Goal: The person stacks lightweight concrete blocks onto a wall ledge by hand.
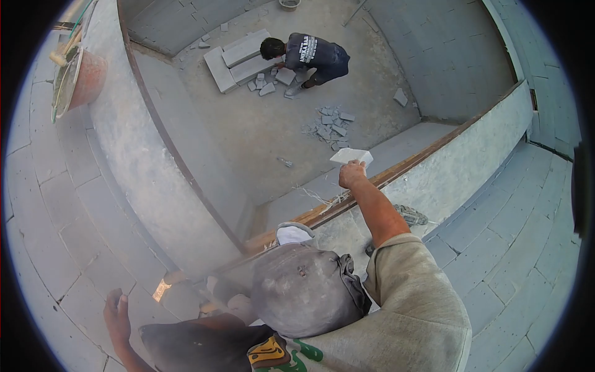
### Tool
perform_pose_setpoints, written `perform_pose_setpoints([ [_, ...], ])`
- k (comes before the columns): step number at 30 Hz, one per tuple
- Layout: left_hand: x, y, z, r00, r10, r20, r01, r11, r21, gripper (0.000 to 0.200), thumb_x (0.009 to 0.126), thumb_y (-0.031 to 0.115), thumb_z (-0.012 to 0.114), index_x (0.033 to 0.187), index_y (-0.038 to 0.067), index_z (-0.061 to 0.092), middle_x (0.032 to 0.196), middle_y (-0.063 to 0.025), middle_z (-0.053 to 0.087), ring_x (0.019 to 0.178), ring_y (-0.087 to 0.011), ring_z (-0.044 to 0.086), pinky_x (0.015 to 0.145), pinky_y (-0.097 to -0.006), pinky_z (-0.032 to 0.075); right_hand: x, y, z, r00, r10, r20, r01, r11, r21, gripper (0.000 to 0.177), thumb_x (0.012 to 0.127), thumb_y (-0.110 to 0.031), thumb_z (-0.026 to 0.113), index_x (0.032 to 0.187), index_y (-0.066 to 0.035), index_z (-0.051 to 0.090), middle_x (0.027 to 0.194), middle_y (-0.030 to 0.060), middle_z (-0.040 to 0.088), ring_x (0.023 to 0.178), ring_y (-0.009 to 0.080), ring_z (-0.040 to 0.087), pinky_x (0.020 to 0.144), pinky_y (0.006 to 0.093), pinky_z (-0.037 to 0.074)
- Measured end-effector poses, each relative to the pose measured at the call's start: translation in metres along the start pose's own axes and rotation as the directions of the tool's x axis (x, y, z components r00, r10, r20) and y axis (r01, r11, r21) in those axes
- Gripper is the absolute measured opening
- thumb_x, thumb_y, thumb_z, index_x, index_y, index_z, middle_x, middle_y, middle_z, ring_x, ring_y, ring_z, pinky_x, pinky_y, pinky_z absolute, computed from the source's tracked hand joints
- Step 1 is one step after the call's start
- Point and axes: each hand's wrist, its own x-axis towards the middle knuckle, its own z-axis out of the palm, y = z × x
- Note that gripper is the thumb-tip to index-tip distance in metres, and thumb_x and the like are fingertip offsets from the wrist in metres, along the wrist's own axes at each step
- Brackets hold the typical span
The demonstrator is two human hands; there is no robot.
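My right hand (352, 175) is closed on a pale grey piece of lightweight block (352, 157), held out past the timber edge (409, 162) of the wall top, above the room below. Far to the left, my left hand (116, 317) hangs over the block wall with its fingers loosely apart, holding nothing. Between them are my bent knee in dusty grey trousers (304, 288) and a pale shoe tip (294, 233). A dusty, grey shoe-like thing (410, 215) lies near my right forearm. White fibre strands (325, 199) stick out along the timber.
Down in the room, a co-worker (310, 53) bends over large grey blocks (245, 49) and broken pieces. A rubble heap (333, 127) lies on the floor. An orange bucket (90, 79) with tools stands on the left wall top. Block walls (446, 56) surround the drop.
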Motion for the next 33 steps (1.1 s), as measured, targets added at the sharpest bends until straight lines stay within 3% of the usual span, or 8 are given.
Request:
perform_pose_setpoints([
  [3, -0.01, 0.017, -0.005, 1.0, -0.015, -0.001, 0.015, 0.991, -0.135, 0.048, 0.09, 0.038, 0.059, 0.117, -0.002, 0.058, 0.11, -0.0145, 0.062, 0.107, -0.025, 0.057, 0.095, -0.0357, 0.043, -0.01, -0.014, -0.023, 0.981, -0.16, 0.106, 0.138, 0.973, 0.186, 0.04, 0.085, -0.023, 0.052, 0.122, -0.009, 0.059, 0.125, 0.0137, 0.059, 0.12, 0.03, 0.053, 0.099, 0.0433, 0.043],
  [6, -0.003, 0.028, -0.003, 0.999, 0.001, 0.033, 0.008, 0.964, -0.267, 0.052, 0.088, 0.04, 0.061, 0.118, -0.002, 0.058, 0.113, -0.0139, 0.062, 0.108, -0.0249, 0.057, 0.098, -0.0357, 0.041, -0.018, -0.034, -0.048, 0.953, -0.293, -0.076, 0.303, 0.916, 0.264, 0.039, 0.086, -0.026, 0.054, 0.119, -0.005, 0.059, 0.12, 0.0168, 0.061, 0.116, 0.0298, 0.056, 0.099, 0.0405, 0.044],
  [9, 0.01, 0.059, -0.004, 0.997, -0.003, 0.08, 0.022, 0.969, -0.245, 0.046, 0.09, 0.034, 0.055, 0.122, 0.0, 0.056, 0.121, -0.0162, 0.059, 0.116, -0.0274, 0.054, 0.099, -0.0374, 0.039, -0.023, -0.05, -0.089, 0.934, -0.343, -0.103, 0.358, 0.889, 0.285, 0.046, 0.088, -0.033, 0.054, 0.123, -0.002, 0.055, 0.126, 0.0179, 0.057, 0.118, 0.0314, 0.053, 0.099, 0.0413, 0.043],
  [16, 0.058, 0.122, -0.01, 0.956, 0.264, 0.127, -0.246, 0.959, -0.143, 0.044, 0.09, 0.031, 0.057, 0.121, 0.0, 0.057, 0.117, -0.016, 0.062, 0.11, -0.0279, 0.058, 0.096, -0.0374, 0.042, -0.061, -0.064, -0.118, 0.909, -0.346, -0.234, 0.408, 0.855, 0.32, 0.041, 0.087, -0.03, 0.054, 0.118, -0.003, 0.058, 0.118, 0.0183, 0.061, 0.114, 0.0327, 0.056, 0.096, 0.0427, 0.045],
  [18, 0.078, 0.125, -0.01, 0.886, 0.444, 0.134, -0.438, 0.896, -0.072, 0.042, 0.088, 0.028, 0.06, 0.118, 0.0, 0.058, 0.115, -0.017, 0.063, 0.106, -0.0296, 0.061, 0.093, -0.0387, 0.045, -0.075, -0.059, -0.112, 0.901, -0.375, -0.217, 0.429, 0.843, 0.324, 0.042, 0.087, -0.03, 0.054, 0.118, -0.002, 0.057, 0.117, 0.0186, 0.062, 0.113, 0.0331, 0.057, 0.096, 0.0427, 0.045],
  [27, 0.187, 0.189, 0.024, 0.767, 0.614, 0.184, -0.639, 0.755, 0.146, 0.038, 0.088, 0.027, 0.061, 0.114, -0.001, 0.058, 0.11, -0.0218, 0.063, 0.103, -0.034, 0.062, 0.088, -0.0382, 0.048, -0.114, -0.002, -0.118, 0.946, -0.299, -0.126, 0.323, 0.903, 0.284, 0.046, 0.086, -0.032, 0.057, 0.119, 0.0, 0.057, 0.118, 0.0201, 0.061, 0.113, 0.0335, 0.056, 0.097, 0.0428, 0.044],
  [31, 0.194, 0.207, 0.041, 0.645, 0.727, 0.235, -0.763, 0.624, 0.168, 0.039, 0.088, 0.029, 0.06, 0.113, -0.001, 0.058, 0.107, -0.0225, 0.064, 0.101, -0.0353, 0.062, 0.087, -0.0384, 0.048, -0.133, 0.002, -0.135, 0.95, -0.267, -0.163, 0.298, 0.93, 0.214, 0.045, 0.087, -0.032, 0.056, 0.12, -0.001, 0.056, 0.119, 0.02, 0.061, 0.114, 0.0331, 0.056, 0.097, 0.0429, 0.043],
  [33, 0.187, 0.209, 0.04, 0.656, 0.714, 0.244, -0.753, 0.639, 0.155, 0.04, 0.088, 0.03, 0.06, 0.113, -0.001, 0.058, 0.107, -0.0226, 0.064, 0.101, -0.0355, 0.062, 0.088, -0.0386, 0.048, -0.136, -0.006, -0.144, 0.934, -0.315, -0.17, 0.342, 0.925, 0.167, 0.045, 0.087, -0.031, 0.056, 0.12, -0.001, 0.057, 0.119, 0.0197, 0.061, 0.114, 0.0329, 0.056, 0.097, 0.0428, 0.044],
])
